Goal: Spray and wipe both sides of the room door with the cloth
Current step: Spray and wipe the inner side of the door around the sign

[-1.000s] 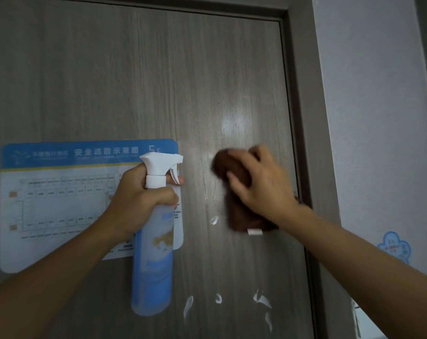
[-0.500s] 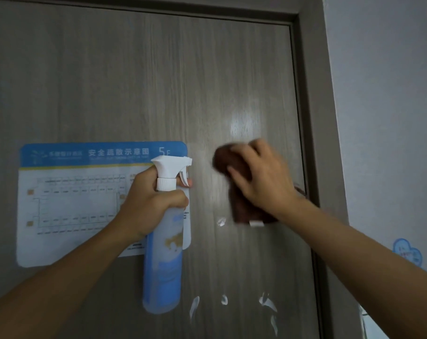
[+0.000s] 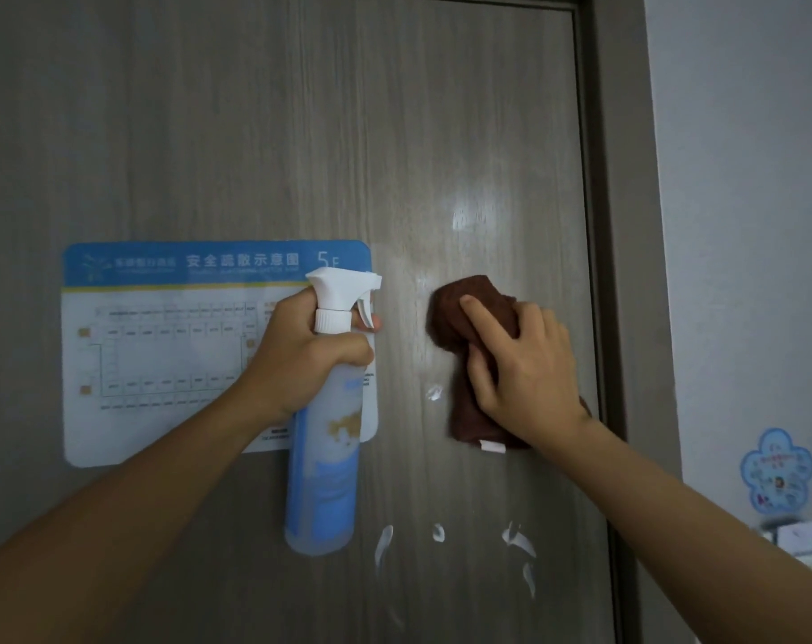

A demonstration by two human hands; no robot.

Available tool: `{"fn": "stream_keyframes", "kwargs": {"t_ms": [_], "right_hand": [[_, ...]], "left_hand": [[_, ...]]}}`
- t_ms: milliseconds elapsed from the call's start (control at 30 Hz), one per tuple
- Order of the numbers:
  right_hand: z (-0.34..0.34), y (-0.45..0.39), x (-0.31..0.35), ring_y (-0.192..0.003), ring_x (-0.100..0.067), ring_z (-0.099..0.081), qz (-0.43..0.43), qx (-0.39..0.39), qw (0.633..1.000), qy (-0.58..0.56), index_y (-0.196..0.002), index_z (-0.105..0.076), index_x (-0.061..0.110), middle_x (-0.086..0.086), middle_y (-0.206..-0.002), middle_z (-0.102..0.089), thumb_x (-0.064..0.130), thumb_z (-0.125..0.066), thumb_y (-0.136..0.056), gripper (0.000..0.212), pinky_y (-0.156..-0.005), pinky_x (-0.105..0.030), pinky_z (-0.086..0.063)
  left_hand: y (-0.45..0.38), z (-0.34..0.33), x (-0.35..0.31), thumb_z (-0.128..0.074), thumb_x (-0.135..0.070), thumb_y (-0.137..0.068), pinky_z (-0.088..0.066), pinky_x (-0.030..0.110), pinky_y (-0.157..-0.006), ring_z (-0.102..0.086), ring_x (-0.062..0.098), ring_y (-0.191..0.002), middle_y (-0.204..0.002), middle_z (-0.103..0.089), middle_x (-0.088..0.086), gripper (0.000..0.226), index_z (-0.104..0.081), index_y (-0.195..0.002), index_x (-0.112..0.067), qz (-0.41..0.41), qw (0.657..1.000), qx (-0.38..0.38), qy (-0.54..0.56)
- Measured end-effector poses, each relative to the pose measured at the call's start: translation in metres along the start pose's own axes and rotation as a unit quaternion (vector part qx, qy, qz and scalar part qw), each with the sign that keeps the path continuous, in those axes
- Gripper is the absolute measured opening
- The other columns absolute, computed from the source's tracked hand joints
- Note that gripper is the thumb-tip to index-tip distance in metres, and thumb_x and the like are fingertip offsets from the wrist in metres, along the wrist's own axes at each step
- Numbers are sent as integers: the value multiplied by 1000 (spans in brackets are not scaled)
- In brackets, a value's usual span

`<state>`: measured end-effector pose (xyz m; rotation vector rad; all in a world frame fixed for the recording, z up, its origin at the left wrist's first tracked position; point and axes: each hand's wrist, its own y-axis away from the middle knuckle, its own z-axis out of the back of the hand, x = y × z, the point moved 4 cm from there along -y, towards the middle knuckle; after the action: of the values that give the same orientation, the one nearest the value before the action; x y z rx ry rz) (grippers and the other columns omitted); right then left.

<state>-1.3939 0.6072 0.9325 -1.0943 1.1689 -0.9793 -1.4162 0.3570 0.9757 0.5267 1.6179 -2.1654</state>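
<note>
Grey wood-grain door; dark brown cloth; pale blue spray bottle with white trigger head; blue-and-white sign, its print blurred; white foam streaks.

door | bears: evacuation plan, brown cloth, foam streaks

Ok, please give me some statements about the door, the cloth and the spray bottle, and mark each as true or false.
1. The right hand presses a dark brown cloth on the grey wood-grain door. True.
2. The left hand holds the blue spray bottle with white trigger head. True.
3. The blue-and-white evacuation plan sign hangs right of the cloth. False: it is left.
4. No foam is left on the door. False: white foam streaks remain below.
</note>
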Motion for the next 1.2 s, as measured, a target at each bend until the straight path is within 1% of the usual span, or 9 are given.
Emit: {"fn": "stream_keyframes", "kwargs": {"t_ms": [133, 267, 367, 467, 633, 867, 967, 1067, 1200], "right_hand": [[-2, -11, -11, -85, -34, -52, -26, -16, 1000, 6, -144, -55, 14, -20, -102, -57, 30, -55, -97, 50, -73, -49, -46], [-5, -10, -13, -85, -33, -52, -30, -32, 999, 18, -146, -54, 13, -20, -101, -57, 32, -53, -98, 52, -72, -47, -45], [-5, -10, -11, -86, -34, -52, -33, -35, 999, 22, -146, -54, 13, -20, -104, -58, 33, -53, -98, 52, -72, -47, -45], [-3, -8, -9, -87, -34, -52, -39, -39, 998, 20, -145, -55, 14, -21, -106, -58, 34, -54, -98, 51, -73, -46, -45], [-2, -8, -7, -87, -36, -52, -37, -49, 998, 18, -144, -57, 14, -22, -104, -58, 33, -55, -98, 50, -73, -44, -44], [-1, -8, -8, -87, -37, -53, -42, -38, 998, 13, -144, -56, 17, -22, -104, -58, 33, -56, -97, 50, -72, -47, -47], [-1, -8, -8, -86, -35, -52, -45, -34, 998, 12, -145, -57, 19, -21, -104, -58, 38, -55, -99, 50, -72, -47, -46], [0, -7, -9, -87, -34, -52, -47, -35, 998, 2, -144, -57, 20, -20, -105, -58, 46, -55, -101, 51, -72, -42, -45], [0, -8, -9, -87, -34, -53, -45, -38, 998, -8, -144, -58, 20, -19, -105, -59, 48, -56, -101, 51, -71, -44, -47]], "left_hand": [[5, 10, 0, -76, -9, -53, -62, 39, -69, -73, 27, -87, -103, -78, 14, 57, -72, -108, 2, 64, 993, 91, 40], [32, 8, -2, -70, -5, -59, -62, 38, -68, -75, 26, -83, -98, -79, 11, 47, -75, -105, -7, 102, 987, 126, 3], [53, -7, -4, -74, -17, -58, -57, 39, -79, -72, 30, -91, -97, -75, 15, 38, -74, -95, -7, 66, 990, 106, -64], [71, -31, -2, -70, -16, -62, -50, 33, -71, -67, 20, -77, -88, -70, 14, 36, -71, -96, -5, 66, 992, 78, -77], [90, -58, 8, -68, -21, -60, -50, 20, -67, -67, 12, -76, -85, -72, -1, 36, -71, -95, -25, 87, 991, 19, -95], [102, -66, 16, -68, -21, -60, -46, 14, -61, -64, 2, -68, -81, -72, -13, 27, -66, -86, -29, 94, 988, -35, -117], [103, -66, 13, -68, -19, -62, -46, 23, -56, -60, 12, -62, -76, -70, -4, 25, -66, -86, -25, 80, 990, -32, -112], [99, -63, 10, -70, -16, -63, -55, 47, -68, -66, 34, -80, -88, -73, 11, 33, -69, -95, -23, 77, 991, -30, -108], [100, -65, 11, -70, -19, -61, -57, 50, -72, -69, 26, -79, -82, -73, 5, 25, -69, -86, -22, 89, 990, -26, -109]]}}
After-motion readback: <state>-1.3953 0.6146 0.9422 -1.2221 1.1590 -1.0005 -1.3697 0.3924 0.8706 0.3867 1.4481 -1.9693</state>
